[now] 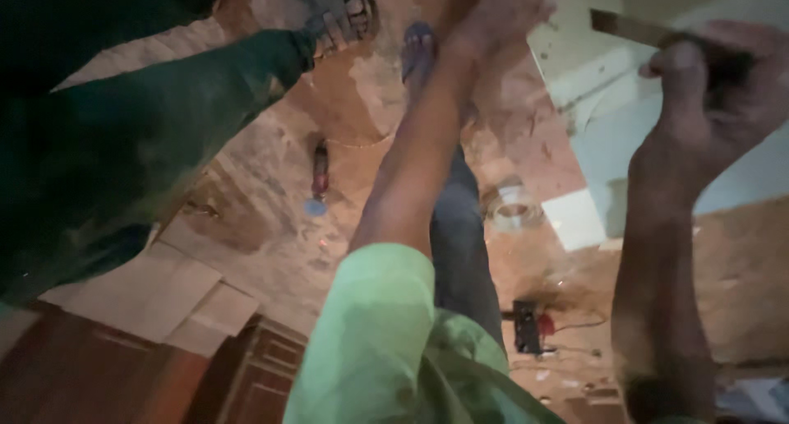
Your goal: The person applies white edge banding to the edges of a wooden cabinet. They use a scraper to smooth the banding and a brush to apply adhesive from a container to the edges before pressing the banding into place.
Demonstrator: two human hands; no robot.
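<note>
Floor (271, 218): dusty brown, fills the centre of the frame. Another person's dark green trouser leg (123, 145): upper left, ending in a sandalled foot (345, 17) at top centre. Your left hand (493, 13): top centre, blurred; cannot tell whether its grip is closed or loose. Your right hand (723, 71): upper right, grip closed around a flat dark strip (633, 28) jutting left. Roll of clear tape (514, 209): floor, centre right. Small red-and-blue tool (319, 182): floor, centre left.
</note>
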